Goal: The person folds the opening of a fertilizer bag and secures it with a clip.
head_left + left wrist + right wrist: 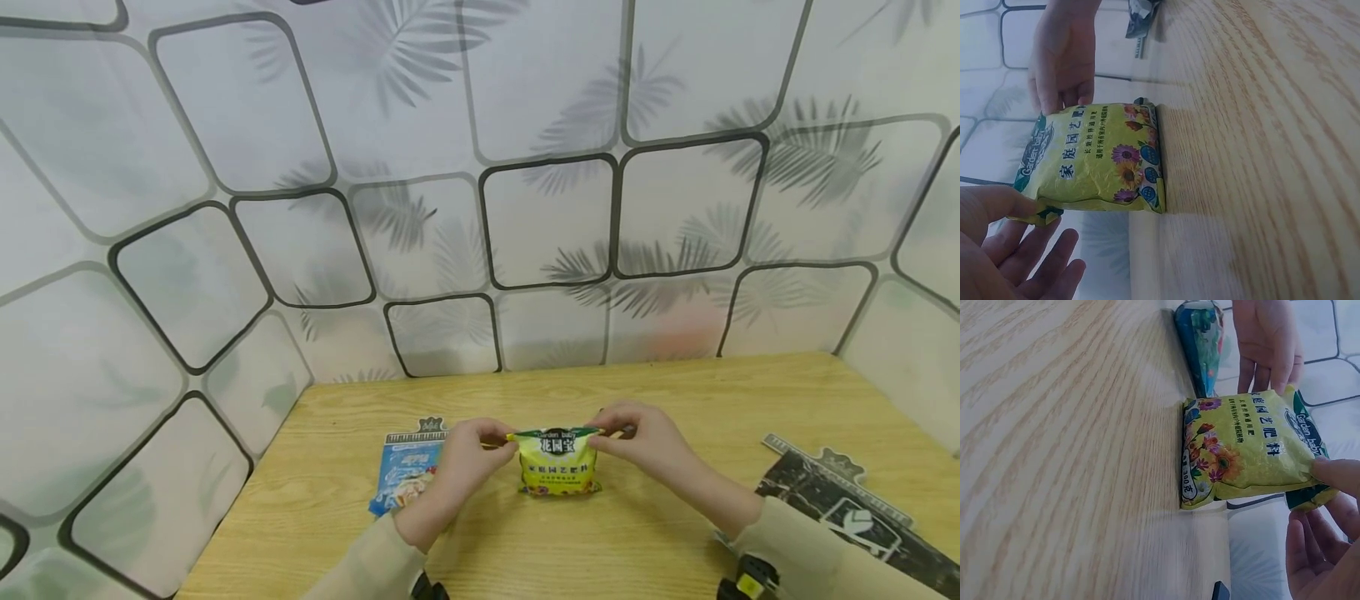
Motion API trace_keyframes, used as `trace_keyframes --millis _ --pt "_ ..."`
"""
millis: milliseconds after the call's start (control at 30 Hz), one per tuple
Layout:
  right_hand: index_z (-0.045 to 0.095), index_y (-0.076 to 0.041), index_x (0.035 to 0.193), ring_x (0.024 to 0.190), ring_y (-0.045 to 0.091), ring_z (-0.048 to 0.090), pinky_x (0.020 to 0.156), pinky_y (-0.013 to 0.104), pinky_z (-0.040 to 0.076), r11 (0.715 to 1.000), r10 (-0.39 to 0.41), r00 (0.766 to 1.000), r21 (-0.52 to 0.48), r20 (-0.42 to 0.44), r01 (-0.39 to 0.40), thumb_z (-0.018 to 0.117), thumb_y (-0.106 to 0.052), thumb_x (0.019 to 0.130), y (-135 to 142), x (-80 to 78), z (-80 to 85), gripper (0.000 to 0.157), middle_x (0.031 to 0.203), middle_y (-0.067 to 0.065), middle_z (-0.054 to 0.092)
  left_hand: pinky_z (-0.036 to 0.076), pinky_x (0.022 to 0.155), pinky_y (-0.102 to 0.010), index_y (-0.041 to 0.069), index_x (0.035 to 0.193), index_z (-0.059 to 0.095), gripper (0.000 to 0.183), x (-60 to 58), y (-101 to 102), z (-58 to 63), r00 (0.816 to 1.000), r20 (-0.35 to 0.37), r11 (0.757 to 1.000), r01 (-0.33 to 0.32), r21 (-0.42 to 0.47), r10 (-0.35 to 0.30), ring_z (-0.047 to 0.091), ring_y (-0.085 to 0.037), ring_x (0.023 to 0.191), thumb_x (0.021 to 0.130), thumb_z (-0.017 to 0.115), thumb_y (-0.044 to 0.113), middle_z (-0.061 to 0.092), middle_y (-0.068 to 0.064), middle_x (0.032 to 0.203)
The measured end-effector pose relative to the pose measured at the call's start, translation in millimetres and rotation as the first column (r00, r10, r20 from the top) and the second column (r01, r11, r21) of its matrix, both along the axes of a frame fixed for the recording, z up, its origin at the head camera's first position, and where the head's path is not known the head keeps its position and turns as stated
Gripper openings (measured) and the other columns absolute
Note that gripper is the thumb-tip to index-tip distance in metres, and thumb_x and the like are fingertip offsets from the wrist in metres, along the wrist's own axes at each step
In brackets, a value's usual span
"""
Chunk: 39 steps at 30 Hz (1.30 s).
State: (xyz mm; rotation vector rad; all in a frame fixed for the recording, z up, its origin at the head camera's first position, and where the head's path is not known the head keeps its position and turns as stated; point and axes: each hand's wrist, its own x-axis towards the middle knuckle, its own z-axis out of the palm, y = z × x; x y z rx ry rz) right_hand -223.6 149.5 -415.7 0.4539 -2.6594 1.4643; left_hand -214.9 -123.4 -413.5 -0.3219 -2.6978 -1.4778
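Note:
A yellow bag of garden fertilizer (558,477) with a green top edge and printed flowers stands upright on the wooden table, its front toward the head camera. My left hand (467,468) pinches its upper left corner between thumb and fingers. At the opposite upper corner, the right hand (651,437) grips the green edge the same way. In the left wrist view the bag's lower edge (1159,159) meets the table surface. The right wrist view shows my right thumb (1335,474) pressed on the bag's front, with the other fingers behind it.
Left of the bag lies a blue food packet (405,475) with a decorated strip along its top. A black marble-patterned package (840,504) with a similar strip (806,460) lies at the right. Patterned cloth walls (551,221) rise behind the table (525,550).

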Motion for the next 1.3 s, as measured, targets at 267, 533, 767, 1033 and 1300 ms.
trace_keyframes --millis 267,533,767,1033,1300 --pt "0.081 -0.005 0.102 0.087 0.013 0.068 0.071 0.024 0.058 1.0 -0.015 0.999 0.008 0.039 0.014 0.086 -0.016 0.09 -3.9 0.1 0.8 0.018 0.108 0.012 0.077 0.062 0.075 -0.032 0.007 0.101 0.083 0.009 -3.4 -6.1 -5.2 1.0 0.003 1.0 0.02 -0.001 -0.02 0.074 -0.019 0.09 0.093 0.08 0.008 0.082 -0.01 0.098" --pt "0.081 -0.004 0.105 0.082 0.014 0.066 0.066 0.027 0.055 1.0 -0.014 0.998 0.013 0.063 0.013 0.085 -0.018 0.092 -5.0 -1.3 1.8 0.019 0.097 0.008 0.076 0.062 0.075 -0.03 0.007 0.102 0.084 0.009 -5.7 -7.8 -1.4 0.999 0.037 1.0 0.02 -0.003 -0.019 0.074 -0.017 0.09 0.094 0.08 0.009 0.082 -0.01 0.099" --pt "0.081 -0.005 0.104 0.085 0.014 0.065 0.069 0.027 0.056 1.0 -0.026 0.996 0.007 0.083 0.025 0.084 -0.018 0.092 -4.4 -2.7 1.8 0.018 0.101 0.008 0.076 0.065 0.078 -0.034 0.004 0.103 0.083 0.012 -6.9 -8.5 0.8 0.999 0.045 1.0 0.023 0.019 -0.024 0.077 -0.023 0.092 0.094 0.08 0.01 0.083 -0.012 0.1" --pt "0.08 -0.003 0.101 0.091 0.015 0.069 0.077 0.031 0.06 1.0 -0.013 0.996 -0.004 0.089 0.014 0.084 -0.017 0.093 -2.4 -1.7 1.3 0.016 0.106 0.011 0.077 0.065 0.081 -0.034 0.003 0.105 0.083 0.013 -4.1 -7.5 -0.5 0.998 0.036 0.998 0.043 0.043 -0.044 0.078 -0.026 0.095 0.095 0.079 0.012 0.083 -0.014 0.102" --pt "0.08 -0.004 0.101 0.088 0.013 0.07 0.077 0.03 0.06 1.0 -0.012 0.996 0.012 0.085 0.011 0.084 -0.017 0.093 -1.0 -0.2 -0.2 0.017 0.102 0.009 0.078 0.065 0.08 -0.034 0.003 0.103 0.084 0.014 0.6 -6.1 0.9 0.999 0.009 0.997 0.051 0.049 -0.052 0.078 -0.028 0.095 0.095 0.08 0.013 0.083 -0.015 0.102"
